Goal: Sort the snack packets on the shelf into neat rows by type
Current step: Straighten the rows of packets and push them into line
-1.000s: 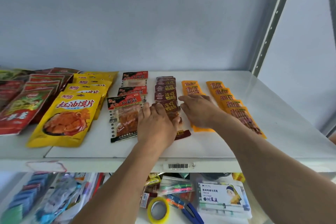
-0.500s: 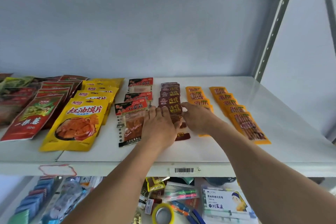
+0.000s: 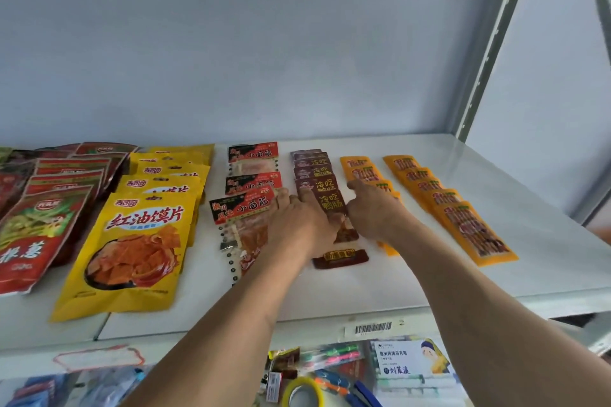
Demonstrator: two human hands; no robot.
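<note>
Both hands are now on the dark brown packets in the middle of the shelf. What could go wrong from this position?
1. The left hand also lies over the front red-and-black packet; sliding could drag it askew.
2. The right hand covers the neighbouring orange row, which might shift too.
3. The front dark brown packet lies nearest the shelf edge; a pull toward the person may tip it off.

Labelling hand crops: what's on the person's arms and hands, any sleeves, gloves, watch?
Both forearms are bare to the frame edge: no sleeves visible. Left hand and right hand are ungloved; no watch, bracelet or ring visible on the parts in view. Palms and fingertips are partly hidden.
</note>
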